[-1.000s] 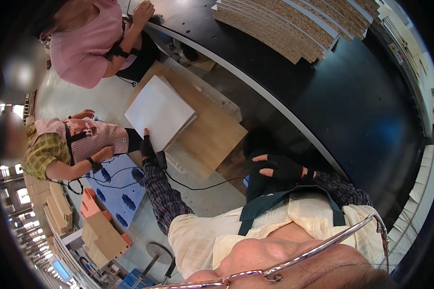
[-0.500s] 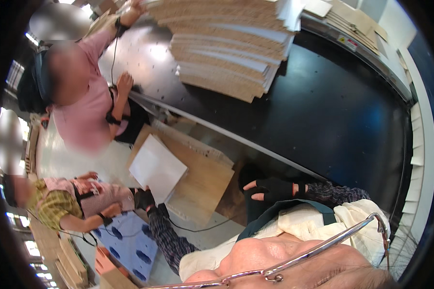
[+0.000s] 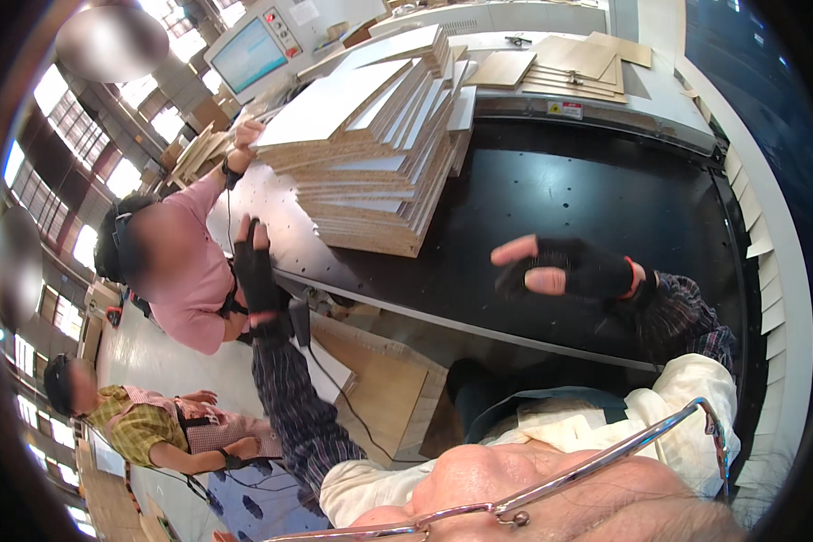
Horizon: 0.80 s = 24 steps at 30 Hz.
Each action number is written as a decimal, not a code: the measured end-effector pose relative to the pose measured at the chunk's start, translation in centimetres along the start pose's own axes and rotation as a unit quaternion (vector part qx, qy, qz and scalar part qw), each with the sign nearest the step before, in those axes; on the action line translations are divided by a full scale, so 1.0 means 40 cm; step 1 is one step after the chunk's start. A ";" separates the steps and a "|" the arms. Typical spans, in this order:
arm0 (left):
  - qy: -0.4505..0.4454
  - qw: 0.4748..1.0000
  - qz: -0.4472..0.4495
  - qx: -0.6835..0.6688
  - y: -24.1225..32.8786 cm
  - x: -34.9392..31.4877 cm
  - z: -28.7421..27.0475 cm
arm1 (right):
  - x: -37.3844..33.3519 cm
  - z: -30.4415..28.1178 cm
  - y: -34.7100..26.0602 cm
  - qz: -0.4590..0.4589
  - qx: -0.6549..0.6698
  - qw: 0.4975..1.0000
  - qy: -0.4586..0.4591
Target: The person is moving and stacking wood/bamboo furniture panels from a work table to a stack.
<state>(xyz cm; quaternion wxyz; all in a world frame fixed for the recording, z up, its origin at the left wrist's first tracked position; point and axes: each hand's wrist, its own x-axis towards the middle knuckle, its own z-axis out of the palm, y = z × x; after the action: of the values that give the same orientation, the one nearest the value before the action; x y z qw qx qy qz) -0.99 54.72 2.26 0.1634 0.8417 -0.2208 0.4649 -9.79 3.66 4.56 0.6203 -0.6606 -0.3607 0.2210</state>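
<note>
While the left hand (image 3: 258,278), in a black fingerless glove, points upward near the lower left of the stack of white-faced boards (image 3: 370,185), its bare fingertips stand slightly apart and its grip is slack. The right hand (image 3: 576,268), gloved alike, shows in front of the black table (image 3: 551,194) with thumb and forefinger parted; whether it touches the surface cannot be told. The stack, its particleboard edges unevenly fanned, rests on that perforated table, left of the right hand. Along the far side a grey ledge (image 3: 668,113) carries thin loose panels (image 3: 580,65). Below the near edge, a brown board (image 3: 384,393) bears a white panel (image 3: 339,372), partly hidden by the left forearm. A co-worker in pink (image 3: 190,289) has one hand against the stack's left edge; another in a checked apron (image 3: 221,434) stands lower left.
</note>
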 end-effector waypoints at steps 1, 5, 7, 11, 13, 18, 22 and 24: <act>0.017 0.981 -0.157 -0.111 -0.021 0.056 0.035 | 0.004 -0.026 -0.014 -0.030 0.000 0.999 0.020; 0.111 0.878 -0.347 -0.310 -0.114 0.218 0.150 | 0.021 -0.118 -0.030 -0.077 0.012 0.993 0.093; 0.129 0.856 -0.396 -0.305 -0.157 0.272 0.195 | 0.044 -0.157 -0.019 -0.088 0.036 0.991 0.099; 0.160 0.899 -0.334 -0.232 -0.221 0.338 0.260 | 0.115 -0.229 0.002 -0.088 0.161 0.977 0.105; 0.183 0.932 -0.267 -0.165 -0.254 0.355 0.268 | 0.159 -0.249 0.009 -0.092 0.182 0.972 0.113; 0.126 0.881 -0.395 -0.226 -0.315 0.353 0.257 | 0.251 -0.256 0.015 -0.068 0.192 0.974 0.101; 0.174 0.921 -0.265 -0.227 -0.266 0.331 0.235 | 0.299 -0.243 0.020 -0.088 0.168 0.975 0.119; 0.171 0.935 -0.253 -0.181 -0.201 0.314 0.215 | 0.327 -0.246 0.020 -0.085 0.185 0.970 0.135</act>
<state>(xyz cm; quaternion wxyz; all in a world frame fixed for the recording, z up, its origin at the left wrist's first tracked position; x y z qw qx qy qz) 15.26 54.65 8.01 0.4601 0.7335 -0.0498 0.4977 6.04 7.00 7.13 0.7909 -0.5254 -0.2811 0.1391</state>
